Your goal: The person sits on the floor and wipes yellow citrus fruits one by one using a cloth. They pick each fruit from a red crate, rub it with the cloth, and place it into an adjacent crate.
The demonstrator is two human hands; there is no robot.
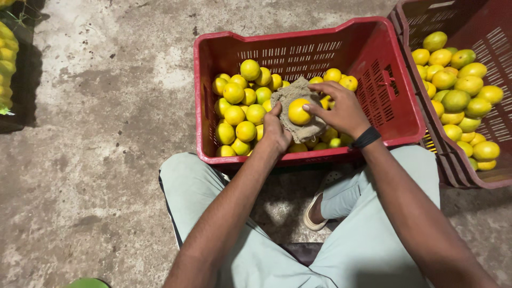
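Fruit in hand: you have one yellow citrus fruit cradled in a piece of coarse brown cloth, held just above the heap in the near red crate.
Left hand: your left hand is closed around the cloth from below, gripping it with the fruit resting in the fold.
Right hand: your right hand grasps the fruit and cloth from the far side, fingers spread over the top edge; a dark band sits on that wrist.
Near crate: it is roughly half full of yellow and greenish fruit, banked toward your side and the left wall.
Second crate: another red crate stands touching the first on your right, also holding a deep pile of the same fruit.
Progress: judging by the frame, you are wiping one fruit; which crate holds wiped fruit cannot be told, and many fruits lie in both.
Position: you sit on the concrete floor, knees either side of the near crate.
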